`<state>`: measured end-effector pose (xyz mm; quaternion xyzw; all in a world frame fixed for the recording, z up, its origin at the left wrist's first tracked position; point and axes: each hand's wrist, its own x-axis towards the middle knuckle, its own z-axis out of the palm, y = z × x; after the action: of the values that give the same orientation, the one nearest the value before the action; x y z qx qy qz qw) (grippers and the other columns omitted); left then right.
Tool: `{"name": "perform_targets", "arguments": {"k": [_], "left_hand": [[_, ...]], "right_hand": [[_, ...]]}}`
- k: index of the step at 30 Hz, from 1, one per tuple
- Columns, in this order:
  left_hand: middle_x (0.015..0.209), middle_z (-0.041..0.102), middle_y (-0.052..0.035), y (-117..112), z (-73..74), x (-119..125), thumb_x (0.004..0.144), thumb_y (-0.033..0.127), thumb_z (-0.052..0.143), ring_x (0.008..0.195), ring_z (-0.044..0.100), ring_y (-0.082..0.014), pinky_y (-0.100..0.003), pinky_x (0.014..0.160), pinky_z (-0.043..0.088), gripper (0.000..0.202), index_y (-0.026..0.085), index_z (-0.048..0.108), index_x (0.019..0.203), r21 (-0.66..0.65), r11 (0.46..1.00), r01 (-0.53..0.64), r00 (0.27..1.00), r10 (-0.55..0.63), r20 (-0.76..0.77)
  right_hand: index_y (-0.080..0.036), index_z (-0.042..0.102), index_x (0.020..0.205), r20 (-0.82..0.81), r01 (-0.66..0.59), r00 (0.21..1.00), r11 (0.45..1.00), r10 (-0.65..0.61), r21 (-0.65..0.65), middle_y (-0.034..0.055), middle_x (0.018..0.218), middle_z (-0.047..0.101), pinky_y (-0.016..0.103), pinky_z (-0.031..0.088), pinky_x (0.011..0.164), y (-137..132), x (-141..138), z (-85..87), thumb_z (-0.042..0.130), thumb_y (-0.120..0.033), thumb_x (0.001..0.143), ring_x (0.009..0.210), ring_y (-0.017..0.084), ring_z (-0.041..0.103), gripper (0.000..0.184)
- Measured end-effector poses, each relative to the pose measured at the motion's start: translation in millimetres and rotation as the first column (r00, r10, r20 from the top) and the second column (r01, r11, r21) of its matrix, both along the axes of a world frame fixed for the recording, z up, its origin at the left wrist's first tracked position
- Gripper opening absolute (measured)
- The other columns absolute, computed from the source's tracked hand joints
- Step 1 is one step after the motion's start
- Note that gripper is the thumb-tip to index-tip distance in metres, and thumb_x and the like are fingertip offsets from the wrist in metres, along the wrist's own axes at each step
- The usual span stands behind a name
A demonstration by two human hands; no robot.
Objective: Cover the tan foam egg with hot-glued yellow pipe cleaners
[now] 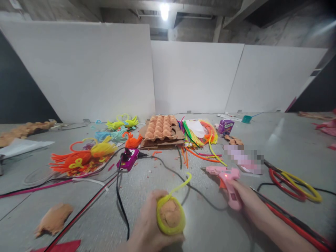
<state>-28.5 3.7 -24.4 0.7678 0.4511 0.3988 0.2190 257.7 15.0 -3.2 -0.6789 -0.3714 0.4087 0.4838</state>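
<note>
The left hand (148, 220) curls around a brown piece (170, 214), already ringed by yellow pipe cleaner (171, 229), end left free; the right hand (244, 193) grips a glue gun (232, 194).

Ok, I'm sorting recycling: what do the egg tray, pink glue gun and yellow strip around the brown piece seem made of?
Egg tray: likely moulded paper pulp, matte, judging by its brown cups and torn gap. Glue gun: probably hard plastic, smooth, from its moulded body. Yellow strip: perhaps fuzz-covered wire, soft-looking, since its free end holds a curl.
</note>
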Motion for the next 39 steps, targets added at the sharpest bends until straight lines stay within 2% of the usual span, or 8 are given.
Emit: {"name": "perform_targets", "arguments": {"k": [4, 9, 14, 16, 20, 22, 29, 39], "left_hand": [[0.090, 0.059, -0.0008, -2.1, -4.0, 1.0, 0.049, 0.014, 0.082, 0.074, 0.065, -0.0255, -0.036, 0.060, 0.057, 0.086, 0.027, 0.033, 0.118, -0.076, 0.996, 0.055, 0.998, -0.053, 0.038], [0.104, 0.055, -0.0067, -5.4, 8.2, 2.7, 0.061, 0.009, 0.062, 0.089, 0.062, -0.0257, -0.042, 0.075, 0.055, 0.071, 0.026, 0.034, 0.125, -0.046, 0.969, 0.241, 0.970, -0.240, 0.030], [0.106, 0.054, -0.0060, -3.6, 9.2, 5.3, 0.055, 0.001, 0.060, 0.095, 0.058, -0.0256, -0.043, 0.081, 0.052, 0.074, 0.026, 0.037, 0.121, 0.034, 0.948, 0.317, 0.948, -0.317, 0.000], [0.103, 0.056, -0.0050, -3.1, 9.4, 6.3, 0.058, 0.003, 0.069, 0.092, 0.058, -0.0245, -0.040, 0.079, 0.052, 0.072, 0.027, 0.038, 0.118, 0.052, 0.936, 0.347, 0.938, -0.346, -0.032], [0.101, 0.059, -0.0049, -4.7, 11.4, 6.2, 0.061, 0.018, 0.084, 0.090, 0.060, -0.0240, -0.035, 0.077, 0.054, 0.073, 0.027, 0.038, 0.116, 0.096, 0.909, 0.406, 0.914, -0.402, -0.062], [0.106, 0.058, -0.0069, -6.2, 11.1, 5.0, 0.061, 0.017, 0.084, 0.095, 0.061, -0.0248, -0.034, 0.080, 0.054, 0.075, 0.027, 0.038, 0.119, 0.109, 0.899, 0.424, 0.906, -0.419, -0.067], [0.095, 0.058, -0.0045, -10.2, 0.6, 1.4, 0.062, 0.018, 0.082, 0.080, 0.062, -0.0200, -0.029, 0.071, 0.055, 0.069, 0.026, 0.042, 0.118, 0.091, 0.905, 0.415, 0.910, -0.413, -0.036], [0.106, 0.057, -0.0114, -8.6, -0.4, 0.2, 0.075, 0.030, 0.077, 0.088, 0.064, -0.0224, -0.029, 0.071, 0.056, 0.064, 0.025, 0.036, 0.123, 0.281, 0.871, 0.403, 0.908, -0.420, -0.002]], "right_hand": [[-0.019, 0.060, 0.070, 0.234, -0.059, 0.971, 0.998, 0.055, 0.010, 0.0042, 0.065, 0.064, 0.030, 0.045, 0.055, 5.1, 11.4, -3.7, 0.052, -0.055, 0.067, 0.060, 0.019, 0.059, 0.036], [-0.022, 0.058, 0.050, 0.575, -0.161, 0.807, 0.987, 0.131, 0.001, 0.0042, 0.049, 0.059, 0.033, 0.039, 0.052, 7.5, 30.0, -3.7, 0.053, -0.052, 0.068, 0.051, 0.023, 0.056, 0.035], [-0.018, 0.068, 0.091, 0.761, -0.194, 0.648, 0.966, -0.003, 0.169, 0.0138, 0.090, 0.067, 0.046, 0.045, 0.080, -6.0, 19.8, 8.3, 0.042, -0.045, 0.083, 0.087, 0.031, 0.062, 0.039], [-0.019, 0.063, 0.110, 0.803, -0.360, 0.595, 0.887, -0.021, 0.290, 0.0120, 0.111, 0.063, 0.042, 0.042, 0.093, -15.7, 6.0, 15.1, 0.040, -0.038, 0.088, 0.108, 0.026, 0.057, 0.037], [-0.020, 0.055, 0.121, 0.919, -0.742, 0.383, 0.560, -0.097, 0.368, 0.0085, 0.124, 0.060, 0.033, 0.042, 0.100, -33.6, -24.8, 24.8, 0.043, -0.015, 0.092, 0.122, 0.019, 0.050, 0.032], [-0.019, 0.056, 0.118, 0.938, -0.799, 0.325, 0.496, -0.119, 0.340, 0.0076, 0.117, 0.065, 0.030, 0.044, 0.099, -38.1, -36.0, 26.5, 0.041, -0.014, 0.093, 0.116, 0.017, 0.056, 0.029], [-0.020, 0.061, 0.095, 0.863, -0.755, 0.443, 0.417, -0.243, 0.505, 0.0022, 0.074, 0.072, 0.018, 0.052, 0.061, -45.1, -48.6, 36.7, 0.028, -0.015, 0.099, 0.065, 0.012, 0.067, 0.033], [-0.018, 0.064, 0.096, 0.914, -0.799, 0.397, 0.461, -0.079, 0.386, 0.0045, 0.076, 0.071, 0.016, 0.053, 0.058, -54.1, -50.1, 34.0, 0.035, -0.006, 0.090, 0.065, 0.011, 0.067, 0.032]]}}
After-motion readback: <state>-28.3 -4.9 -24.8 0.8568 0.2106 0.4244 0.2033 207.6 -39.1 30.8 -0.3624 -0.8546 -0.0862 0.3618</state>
